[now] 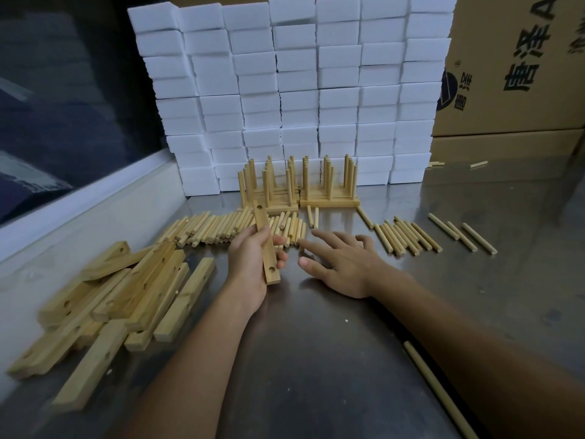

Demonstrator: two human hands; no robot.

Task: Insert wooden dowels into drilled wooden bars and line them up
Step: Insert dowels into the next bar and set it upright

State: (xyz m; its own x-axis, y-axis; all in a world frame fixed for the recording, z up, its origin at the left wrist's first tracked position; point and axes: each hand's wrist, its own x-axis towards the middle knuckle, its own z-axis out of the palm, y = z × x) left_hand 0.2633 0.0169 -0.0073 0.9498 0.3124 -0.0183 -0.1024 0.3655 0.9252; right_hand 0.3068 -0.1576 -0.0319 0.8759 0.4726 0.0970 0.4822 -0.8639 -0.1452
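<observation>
Two bare hands work over the grey metal bench (332,359); the left hand (250,264) curls its fingers round a pale drilled wooden bar (267,245), held just above the bench middle with its drilled face up, one hole near each end; the right hand (342,264) lies spread, fingers straight, reaching toward the loose row of short round wooden dowels (221,228) that runs across the bench behind the hands, and grips nothing. A heap of undrilled-looking spare bars (126,299) sits by the left edge; finished bars with upright dowels (297,185) stand at the far edge against a wall of white foam blocks (294,90). The bar looks light, stiff and smooth; gripping its middle leaves both holes free. The dowels look light and likely to roll; I would pinch one near its midpoint.
</observation>
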